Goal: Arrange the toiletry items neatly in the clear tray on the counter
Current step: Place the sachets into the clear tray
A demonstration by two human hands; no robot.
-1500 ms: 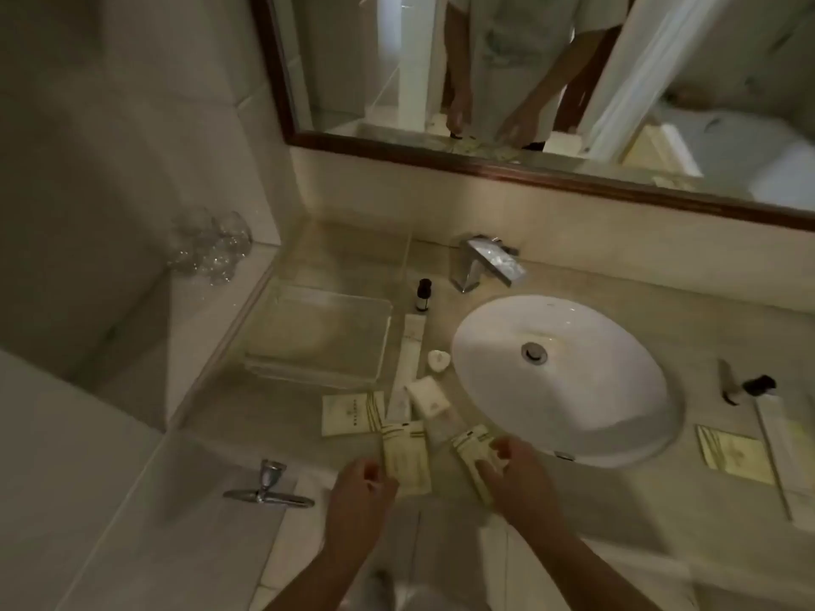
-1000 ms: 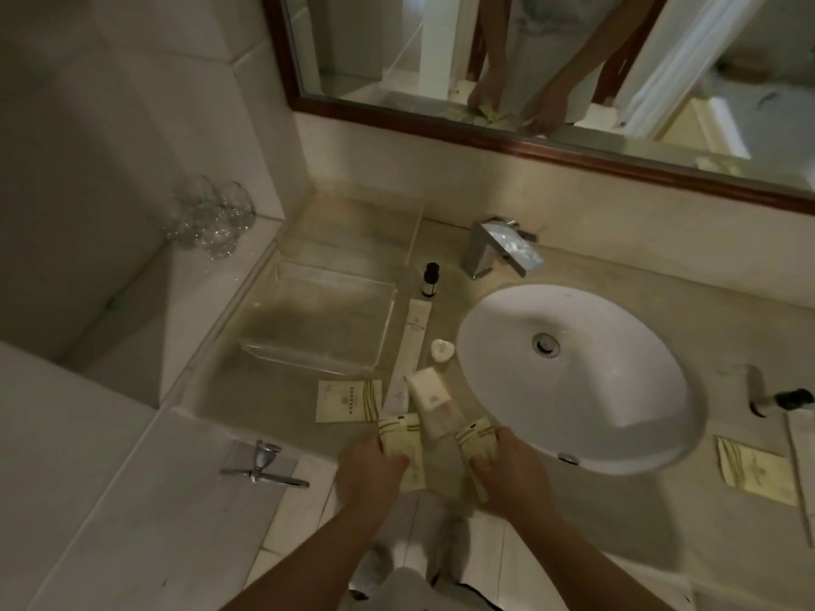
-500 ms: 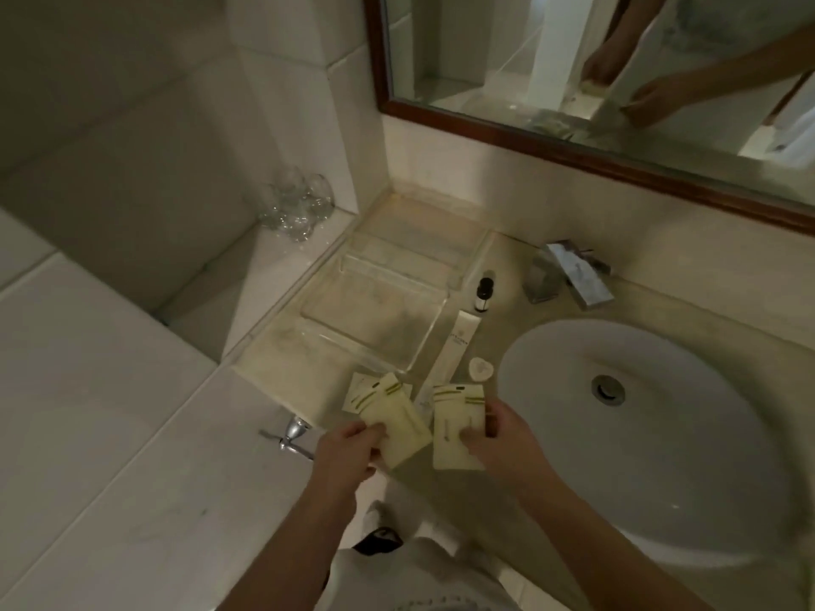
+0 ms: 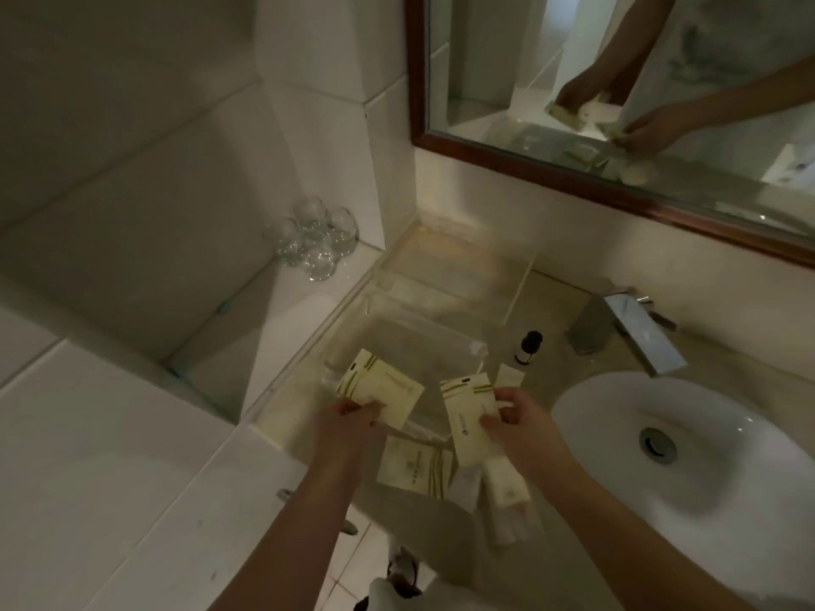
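With each hand pinching a flat cream sachet, left hand (image 4: 348, 423) over the clear plastic tray (image 4: 478, 346) on the beige worktop (image 4: 555, 381), right hand (image 4: 516, 416) beside it, lay both flat, edges squared.

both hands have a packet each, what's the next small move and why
Probably lower the left hand and lay its packet flat in the clear tray. That packet already hangs over the tray's near edge, the tray looks bare, and the right hand holds its packet off to the side.
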